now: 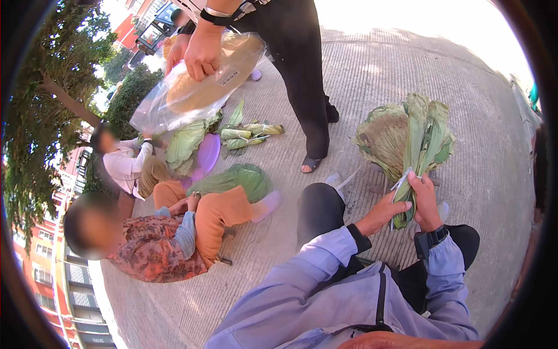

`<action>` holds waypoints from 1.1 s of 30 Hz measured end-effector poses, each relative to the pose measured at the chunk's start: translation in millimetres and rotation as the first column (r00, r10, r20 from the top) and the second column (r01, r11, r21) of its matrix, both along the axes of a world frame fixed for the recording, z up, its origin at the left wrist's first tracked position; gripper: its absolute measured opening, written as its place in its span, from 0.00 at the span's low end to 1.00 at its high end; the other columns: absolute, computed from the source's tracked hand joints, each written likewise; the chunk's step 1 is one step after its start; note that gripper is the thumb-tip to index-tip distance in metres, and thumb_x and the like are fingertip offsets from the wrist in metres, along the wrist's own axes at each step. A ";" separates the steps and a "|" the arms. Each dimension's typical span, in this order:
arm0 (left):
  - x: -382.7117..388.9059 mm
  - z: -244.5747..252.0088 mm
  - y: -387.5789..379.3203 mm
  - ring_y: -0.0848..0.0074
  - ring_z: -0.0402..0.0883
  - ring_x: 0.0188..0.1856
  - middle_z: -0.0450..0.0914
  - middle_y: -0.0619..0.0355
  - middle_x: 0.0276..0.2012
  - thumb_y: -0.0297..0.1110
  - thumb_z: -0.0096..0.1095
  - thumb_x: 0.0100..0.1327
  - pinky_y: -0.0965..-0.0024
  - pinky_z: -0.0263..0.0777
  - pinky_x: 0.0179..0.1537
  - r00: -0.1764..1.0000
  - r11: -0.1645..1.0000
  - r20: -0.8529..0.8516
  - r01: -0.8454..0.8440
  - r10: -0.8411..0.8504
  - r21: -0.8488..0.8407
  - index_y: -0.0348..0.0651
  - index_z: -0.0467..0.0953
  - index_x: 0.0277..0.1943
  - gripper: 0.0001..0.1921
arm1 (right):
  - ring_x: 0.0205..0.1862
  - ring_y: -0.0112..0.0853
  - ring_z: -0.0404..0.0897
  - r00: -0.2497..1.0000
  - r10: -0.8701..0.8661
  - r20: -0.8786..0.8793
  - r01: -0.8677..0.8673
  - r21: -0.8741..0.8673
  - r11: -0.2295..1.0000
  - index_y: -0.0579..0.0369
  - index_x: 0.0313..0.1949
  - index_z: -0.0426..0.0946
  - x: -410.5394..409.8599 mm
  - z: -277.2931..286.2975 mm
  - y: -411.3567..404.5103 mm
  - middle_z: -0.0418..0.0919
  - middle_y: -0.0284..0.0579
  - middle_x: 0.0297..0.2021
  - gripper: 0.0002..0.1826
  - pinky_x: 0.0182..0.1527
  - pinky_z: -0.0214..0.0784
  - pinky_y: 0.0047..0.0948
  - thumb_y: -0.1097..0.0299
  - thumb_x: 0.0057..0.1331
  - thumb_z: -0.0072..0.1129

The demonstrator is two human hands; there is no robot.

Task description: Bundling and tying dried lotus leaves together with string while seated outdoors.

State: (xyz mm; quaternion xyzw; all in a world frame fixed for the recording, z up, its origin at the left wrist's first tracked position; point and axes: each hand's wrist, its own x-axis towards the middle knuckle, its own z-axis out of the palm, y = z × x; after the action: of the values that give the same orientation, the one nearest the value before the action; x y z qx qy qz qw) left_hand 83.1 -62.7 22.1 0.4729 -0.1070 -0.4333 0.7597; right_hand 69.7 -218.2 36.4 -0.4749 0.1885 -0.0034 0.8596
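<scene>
Between my knees, both hands grip the stem end of a bundle of long green leaves (pixel 420 135). My left hand (pixel 380 213) wraps around the lower stems, thumb on top. My right hand (pixel 423 201) holds the same stems from the right, its thumb close to a white tie (pixel 407 172). The leaf tips fan away from me. Behind the bundle is a stack of broad, dry, brownish-green leaves (pixel 381 139). The bundle hides part of this stack, and I cannot tell exactly what supports it.
At left, a seated person (pixel 161 244) has large green leaves (pixel 244 179) beside the legs. Farther off, another sits near a purple plastic item (pixel 209 152) and tied leaf bundles (pixel 248 133). A standing person (pixel 301 78) holds a clear plastic bag (pixel 205 83). The ground is ridged concrete (pixel 475 131).
</scene>
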 end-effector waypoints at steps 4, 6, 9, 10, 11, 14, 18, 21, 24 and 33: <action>1.7 -0.6 0.1 0.76 0.77 0.58 0.78 0.59 0.57 0.37 0.60 0.74 0.67 0.71 0.61 1.000 1.000 -0.002 0.009 -0.009 0.007 0.38 0.66 0.73 0.28 | 0.43 0.23 0.81 1.000 0.015 0.009 -0.015 0.014 1.000 0.57 0.57 0.75 0.9 -7.5 -3.3 0.81 0.35 0.43 0.14 0.46 0.75 0.28 0.65 0.79 0.56; 2.2 -1.7 -0.4 0.76 0.77 0.58 0.78 0.59 0.57 0.37 0.60 0.74 0.67 0.71 0.61 1.000 1.000 -0.011 0.016 -0.015 0.012 0.38 0.66 0.73 0.28 | 0.43 0.23 0.81 1.000 0.011 0.006 -0.012 0.017 1.000 0.57 0.57 0.75 1.6 -8.5 -3.5 0.81 0.35 0.43 0.13 0.46 0.75 0.28 0.65 0.79 0.56; 1.3 -2.6 -1.7 0.76 0.76 0.59 0.78 0.59 0.57 0.36 0.60 0.74 0.67 0.70 0.62 1.000 1.000 0.008 0.003 -0.003 0.023 0.38 0.65 0.73 0.28 | 0.42 0.23 0.81 1.000 0.007 0.002 -0.007 0.017 1.000 0.57 0.57 0.75 1.0 -6.2 -2.7 0.81 0.35 0.43 0.13 0.46 0.75 0.28 0.65 0.79 0.56; 1.3 -2.6 -1.1 0.76 0.76 0.59 0.77 0.59 0.58 0.36 0.60 0.74 0.67 0.70 0.62 1.000 1.000 0.006 0.006 -0.006 0.014 0.38 0.65 0.74 0.29 | 0.41 0.23 0.80 1.000 -0.003 0.006 0.003 0.020 1.000 0.58 0.56 0.75 1.0 -1.5 -0.3 0.81 0.35 0.42 0.13 0.45 0.75 0.28 0.65 0.78 0.57; 1.4 -2.6 -0.6 0.76 0.75 0.60 0.77 0.59 0.58 0.36 0.59 0.73 0.67 0.70 0.62 1.000 1.000 0.005 0.008 -0.008 0.004 0.38 0.64 0.74 0.29 | 0.40 0.23 0.80 1.000 -0.012 0.009 0.012 0.023 1.000 0.58 0.55 0.76 1.2 1.1 1.1 0.80 0.35 0.42 0.13 0.43 0.75 0.27 0.65 0.78 0.58; 1.3 -2.3 0.4 0.76 0.75 0.61 0.77 0.59 0.60 0.35 0.59 0.73 0.67 0.69 0.63 1.000 1.000 -0.007 0.022 -0.022 0.007 0.38 0.64 0.75 0.30 | 0.41 0.24 0.81 1.000 -0.005 -0.001 0.005 0.031 1.000 0.59 0.56 0.75 0.4 1.1 0.9 0.81 0.36 0.42 0.13 0.44 0.75 0.27 0.65 0.78 0.58; -1.0 -0.7 -1.6 0.76 0.74 0.62 0.76 0.59 0.61 0.35 0.59 0.73 0.67 0.68 0.64 1.000 1.000 -0.004 -0.017 0.017 -0.014 0.38 0.63 0.75 0.31 | 0.43 0.24 0.81 1.000 0.014 -0.001 -0.013 0.015 1.000 0.58 0.58 0.75 0.5 -5.1 -1.4 0.81 0.36 0.44 0.14 0.47 0.76 0.29 0.65 0.79 0.56; -0.8 -3.7 -3.0 0.76 0.74 0.62 0.75 0.59 0.61 0.34 0.59 0.72 0.68 0.68 0.65 1.000 1.000 0.022 -0.008 0.008 -0.020 0.38 0.63 0.75 0.31 | 0.43 0.24 0.82 1.000 -0.007 -0.004 0.007 0.019 1.000 0.59 0.58 0.75 -1.6 -5.4 -2.5 0.81 0.37 0.45 0.14 0.48 0.77 0.29 0.65 0.79 0.56; 1.7 -7.7 -2.9 0.76 0.74 0.62 0.75 0.59 0.61 0.34 0.59 0.72 0.68 0.68 0.65 0.999 0.999 0.039 0.014 -0.013 -0.030 0.38 0.63 0.75 0.31 | 0.45 0.25 0.82 1.000 0.022 0.010 -0.022 0.010 1.000 0.61 0.60 0.74 1.1 -4.1 -4.1 0.81 0.39 0.47 0.16 0.49 0.77 0.29 0.65 0.79 0.56; 2.3 -10.2 -4.2 0.77 0.75 0.60 0.76 0.60 0.59 0.35 0.61 0.71 0.68 0.69 0.63 1.000 1.000 0.000 0.014 -0.014 -0.027 0.39 0.64 0.74 0.31 | 0.45 0.24 0.81 1.000 0.000 0.002 0.000 -0.015 1.000 0.61 0.59 0.74 1.8 -1.5 -3.7 0.81 0.38 0.46 0.18 0.49 0.75 0.29 0.63 0.77 0.59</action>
State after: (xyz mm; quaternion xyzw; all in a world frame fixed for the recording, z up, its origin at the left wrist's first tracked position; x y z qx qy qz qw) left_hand 85.3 -66.9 11.9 0.4615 -0.1161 -0.4374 0.7630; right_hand 71.5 -221.9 34.9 -0.4814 0.1875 -0.0051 0.8562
